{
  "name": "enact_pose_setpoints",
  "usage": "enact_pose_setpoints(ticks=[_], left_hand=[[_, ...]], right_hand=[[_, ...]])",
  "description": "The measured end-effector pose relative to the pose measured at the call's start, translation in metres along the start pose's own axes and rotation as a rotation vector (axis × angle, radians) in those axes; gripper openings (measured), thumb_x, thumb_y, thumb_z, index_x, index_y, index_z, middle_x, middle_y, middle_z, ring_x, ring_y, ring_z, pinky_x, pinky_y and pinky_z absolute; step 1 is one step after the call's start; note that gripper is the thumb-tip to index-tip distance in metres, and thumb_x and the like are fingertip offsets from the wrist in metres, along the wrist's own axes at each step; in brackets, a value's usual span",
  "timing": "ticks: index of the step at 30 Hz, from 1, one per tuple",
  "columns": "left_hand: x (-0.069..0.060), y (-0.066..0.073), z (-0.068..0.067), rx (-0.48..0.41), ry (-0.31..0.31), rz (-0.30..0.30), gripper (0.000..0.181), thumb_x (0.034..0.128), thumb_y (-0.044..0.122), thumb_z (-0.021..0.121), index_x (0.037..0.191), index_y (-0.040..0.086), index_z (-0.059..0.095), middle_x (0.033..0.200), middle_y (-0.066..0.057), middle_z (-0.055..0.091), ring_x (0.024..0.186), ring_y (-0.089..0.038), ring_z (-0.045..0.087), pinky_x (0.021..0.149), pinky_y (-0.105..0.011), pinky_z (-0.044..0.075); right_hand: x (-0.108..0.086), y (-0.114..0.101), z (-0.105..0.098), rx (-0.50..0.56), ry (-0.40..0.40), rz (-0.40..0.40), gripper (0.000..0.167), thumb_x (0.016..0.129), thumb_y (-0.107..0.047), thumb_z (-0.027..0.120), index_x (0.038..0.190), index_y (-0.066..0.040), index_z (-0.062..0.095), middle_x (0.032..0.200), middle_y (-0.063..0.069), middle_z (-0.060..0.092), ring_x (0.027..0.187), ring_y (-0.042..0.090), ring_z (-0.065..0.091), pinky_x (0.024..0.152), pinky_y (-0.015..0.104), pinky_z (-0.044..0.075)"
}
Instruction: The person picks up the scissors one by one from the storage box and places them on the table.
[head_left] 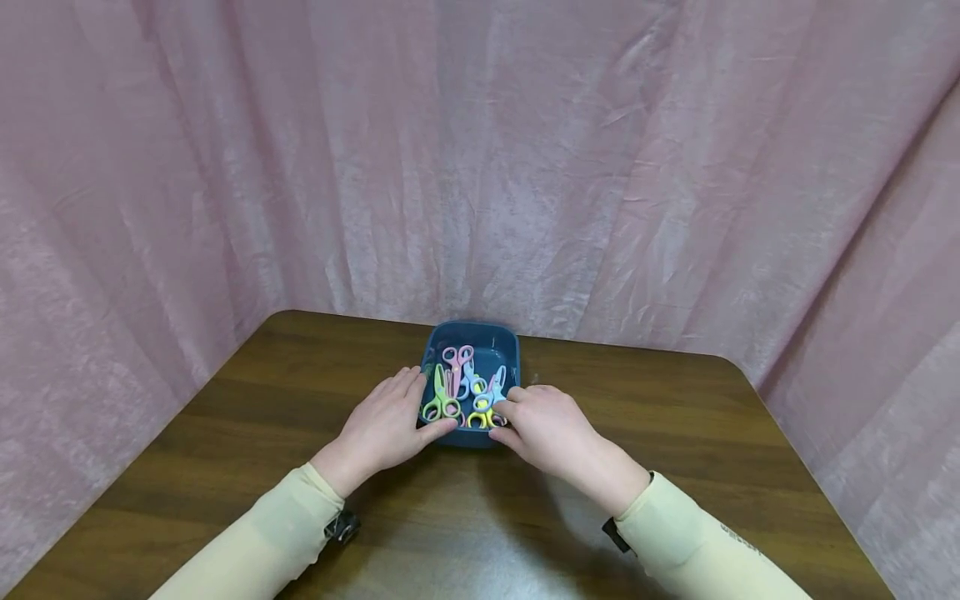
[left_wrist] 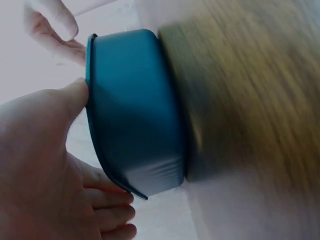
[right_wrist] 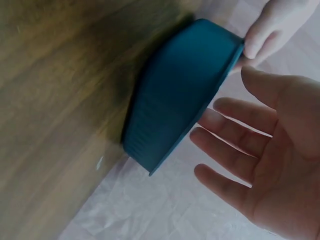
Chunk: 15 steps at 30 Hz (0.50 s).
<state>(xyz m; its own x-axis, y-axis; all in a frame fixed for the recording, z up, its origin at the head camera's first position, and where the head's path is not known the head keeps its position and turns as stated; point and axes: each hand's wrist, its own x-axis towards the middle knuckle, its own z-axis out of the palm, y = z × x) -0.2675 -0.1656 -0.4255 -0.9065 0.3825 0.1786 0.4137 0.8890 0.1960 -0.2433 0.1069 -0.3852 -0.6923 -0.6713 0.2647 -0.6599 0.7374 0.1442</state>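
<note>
A dark blue plastic bin [head_left: 482, 333] holds several small scissors. Green-handled scissors [head_left: 440, 400] lie at its left, with pink scissors [head_left: 457, 367] behind them. Light blue scissors [head_left: 492, 392] and a yellow-handled pair [head_left: 477, 420] are on the right. My left hand [head_left: 382, 421] rests at the bin's left side, thumb touching the near rim and fingers extended along the edge. At the near right corner is my right hand [head_left: 551, 429], its fingertips over the rim beside the light blue scissors. In the right wrist view, the fingers [right_wrist: 227, 150] are spread and loosely bent, with nothing between them.
The bin stands on a brown wooden table [head_left: 645, 417], close to its far edge. A pink curtain [head_left: 525, 167] hangs behind the table and along both sides. Each wrist wears a black strapped device, the left one [head_left: 342, 527] showing below the sleeve.
</note>
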Motion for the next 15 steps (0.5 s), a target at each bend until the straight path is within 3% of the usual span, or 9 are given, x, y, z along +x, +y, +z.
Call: enact_pose_setpoints(ticks=[3,10,15], left_hand=[[0.001,-0.001,0.002,-0.01,0.006,0.008,0.102,0.1019,0.073,0.064,0.159,-0.011,0.05,0.165,-0.03,0.048,0.157,-0.046,0.042,0.129,-0.057,0.033],[0.002,-0.002,0.005,-0.031,-0.026,-0.011,0.105,0.1014,0.074,0.063,0.161,-0.01,0.047,0.169,-0.03,0.042,0.16,-0.045,0.037,0.13,-0.056,0.031],[0.003,-0.004,0.006,-0.05,-0.02,-0.016,0.103,0.1012,0.071,0.066,0.161,-0.01,0.046,0.17,-0.03,0.042,0.16,-0.045,0.038,0.13,-0.056,0.031]], right_hand=[[0.01,0.002,0.002,-0.027,0.01,-0.003,0.026,0.1,-0.042,0.083,0.103,-0.016,0.082,0.085,-0.002,0.064,0.079,0.021,0.066,0.079,0.043,0.059],[0.031,0.003,0.007,-0.025,-0.046,0.008,0.027,0.1,-0.039,0.084,0.108,-0.013,0.086,0.093,0.002,0.075,0.085,0.023,0.072,0.08,0.044,0.061],[0.041,0.0,0.014,-0.036,-0.078,0.03,0.021,0.098,-0.037,0.087,0.097,-0.016,0.085,0.086,0.002,0.075,0.082,0.024,0.072,0.078,0.044,0.059]])
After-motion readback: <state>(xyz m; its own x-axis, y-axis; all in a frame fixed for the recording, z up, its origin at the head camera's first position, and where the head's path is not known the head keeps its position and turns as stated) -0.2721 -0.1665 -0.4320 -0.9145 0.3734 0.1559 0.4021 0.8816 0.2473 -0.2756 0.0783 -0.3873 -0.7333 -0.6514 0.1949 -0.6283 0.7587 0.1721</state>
